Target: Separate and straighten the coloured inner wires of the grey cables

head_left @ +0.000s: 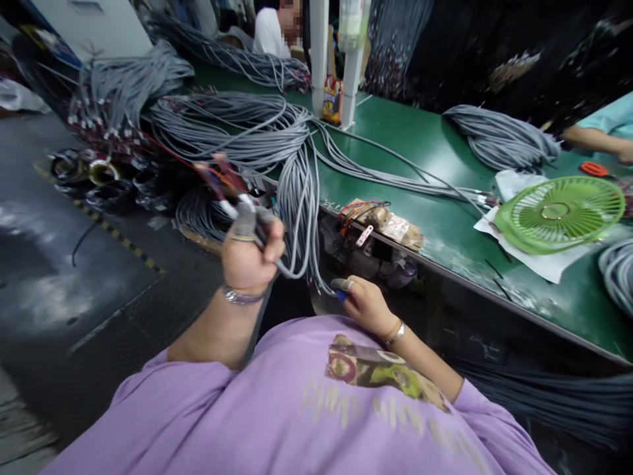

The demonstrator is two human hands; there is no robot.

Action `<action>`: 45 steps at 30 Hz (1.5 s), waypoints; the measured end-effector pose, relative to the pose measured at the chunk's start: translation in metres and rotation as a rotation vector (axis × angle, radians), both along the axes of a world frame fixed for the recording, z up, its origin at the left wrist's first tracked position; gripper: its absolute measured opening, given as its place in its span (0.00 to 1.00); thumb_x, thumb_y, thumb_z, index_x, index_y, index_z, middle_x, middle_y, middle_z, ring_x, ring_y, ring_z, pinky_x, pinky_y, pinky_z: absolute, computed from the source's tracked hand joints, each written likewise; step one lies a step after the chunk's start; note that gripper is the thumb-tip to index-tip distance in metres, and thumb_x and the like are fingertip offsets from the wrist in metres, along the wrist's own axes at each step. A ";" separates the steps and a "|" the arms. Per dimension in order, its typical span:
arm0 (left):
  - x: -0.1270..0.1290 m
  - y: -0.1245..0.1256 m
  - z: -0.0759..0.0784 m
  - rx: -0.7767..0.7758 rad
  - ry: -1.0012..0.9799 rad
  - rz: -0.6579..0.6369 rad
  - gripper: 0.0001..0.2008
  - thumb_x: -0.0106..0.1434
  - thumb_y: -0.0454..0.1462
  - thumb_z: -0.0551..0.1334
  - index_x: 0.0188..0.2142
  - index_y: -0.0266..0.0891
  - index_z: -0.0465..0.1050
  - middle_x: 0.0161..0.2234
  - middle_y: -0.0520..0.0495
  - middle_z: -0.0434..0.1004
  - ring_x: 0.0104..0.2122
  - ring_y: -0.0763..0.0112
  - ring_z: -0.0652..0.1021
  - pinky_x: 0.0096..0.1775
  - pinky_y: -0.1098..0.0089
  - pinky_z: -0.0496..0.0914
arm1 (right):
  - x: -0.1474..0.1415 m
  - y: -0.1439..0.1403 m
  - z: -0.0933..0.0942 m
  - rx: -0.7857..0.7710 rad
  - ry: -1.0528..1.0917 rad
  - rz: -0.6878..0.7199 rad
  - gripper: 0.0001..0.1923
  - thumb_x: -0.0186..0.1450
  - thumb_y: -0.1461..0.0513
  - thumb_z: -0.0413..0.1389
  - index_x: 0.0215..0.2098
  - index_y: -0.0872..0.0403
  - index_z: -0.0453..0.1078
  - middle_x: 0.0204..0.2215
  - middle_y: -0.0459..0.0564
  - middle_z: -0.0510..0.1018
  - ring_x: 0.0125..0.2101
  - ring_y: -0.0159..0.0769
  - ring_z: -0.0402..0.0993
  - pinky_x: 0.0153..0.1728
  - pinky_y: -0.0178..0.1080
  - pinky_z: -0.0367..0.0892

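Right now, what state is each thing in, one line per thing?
Left hand: raised, shut on a grey cable.
Grey cable: held, its wire ends blurred.
Right hand: low at the table edge, grip unclear.
Cable bundles: coiled, draped over the table.
Green fan: lying flat on paper.

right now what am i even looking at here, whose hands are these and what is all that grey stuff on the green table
This is one picture from a camera worn on a person's head, looking down past their purple shirt at their own two bare hands. There is no machine. The left hand is raised in a fist around a grey cable whose end splits into thin coloured wires. The right hand sits lower by the bench edge, with covers on its fingertips; what it holds, if anything, I cannot tell. The grey stuff is bundles of cable heaped on the green workbench and hanging over its edge. Also there: a green fan grille lying on white paper, and a co-worker's arm at far right.
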State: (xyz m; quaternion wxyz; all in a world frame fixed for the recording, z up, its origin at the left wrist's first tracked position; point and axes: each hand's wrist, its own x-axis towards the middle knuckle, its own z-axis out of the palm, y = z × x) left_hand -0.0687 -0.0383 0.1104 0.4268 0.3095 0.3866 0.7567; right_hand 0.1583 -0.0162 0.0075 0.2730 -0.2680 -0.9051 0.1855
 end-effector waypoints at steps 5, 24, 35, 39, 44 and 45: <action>-0.044 -0.032 0.012 0.106 0.172 -0.010 0.07 0.57 0.39 0.67 0.32 0.38 0.73 0.11 0.60 0.59 0.08 0.83 0.54 0.12 0.77 0.48 | 0.036 0.006 -0.016 -0.145 0.139 -0.153 0.11 0.65 0.65 0.52 0.44 0.54 0.72 0.34 0.52 0.77 0.33 0.36 0.73 0.36 0.39 0.69; 0.080 0.011 -0.078 -0.261 0.505 -0.760 0.21 0.59 0.52 0.62 0.33 0.34 0.74 0.26 0.45 0.79 0.22 0.71 0.78 0.27 0.71 0.74 | 0.016 0.010 0.022 -0.935 0.725 -0.256 0.16 0.57 0.50 0.62 0.33 0.55 0.71 0.22 0.43 0.71 0.20 0.26 0.62 0.23 0.32 0.62; 0.059 0.015 -0.091 -0.417 0.435 -0.677 0.23 0.59 0.56 0.59 0.27 0.37 0.65 0.14 0.53 0.70 0.10 0.79 0.67 0.13 0.79 0.58 | -0.018 0.038 0.017 -1.080 0.726 -0.237 0.19 0.50 0.50 0.66 0.31 0.55 0.70 0.23 0.42 0.71 0.21 0.25 0.61 0.21 0.31 0.60; 0.059 0.012 -0.096 -0.414 0.385 -0.661 0.20 0.58 0.52 0.63 0.29 0.38 0.65 0.17 0.53 0.73 0.13 0.77 0.72 0.16 0.78 0.64 | -0.021 0.039 0.013 -1.110 0.789 -0.279 0.20 0.49 0.51 0.67 0.31 0.55 0.69 0.22 0.41 0.71 0.20 0.25 0.62 0.21 0.30 0.60; 0.059 0.016 -0.094 -0.423 0.318 -0.774 0.19 0.55 0.50 0.67 0.31 0.36 0.67 0.22 0.49 0.77 0.18 0.71 0.77 0.17 0.76 0.67 | -0.022 0.041 0.018 -1.086 0.729 -0.285 0.19 0.46 0.53 0.68 0.29 0.56 0.71 0.23 0.43 0.74 0.22 0.26 0.64 0.22 0.30 0.60; 0.058 0.017 -0.093 -0.419 0.328 -0.780 0.19 0.56 0.50 0.66 0.29 0.36 0.66 0.20 0.49 0.75 0.16 0.73 0.75 0.16 0.77 0.64 | -0.023 0.042 0.020 -1.072 0.722 -0.285 0.19 0.46 0.54 0.68 0.29 0.56 0.71 0.23 0.43 0.74 0.22 0.26 0.64 0.22 0.30 0.59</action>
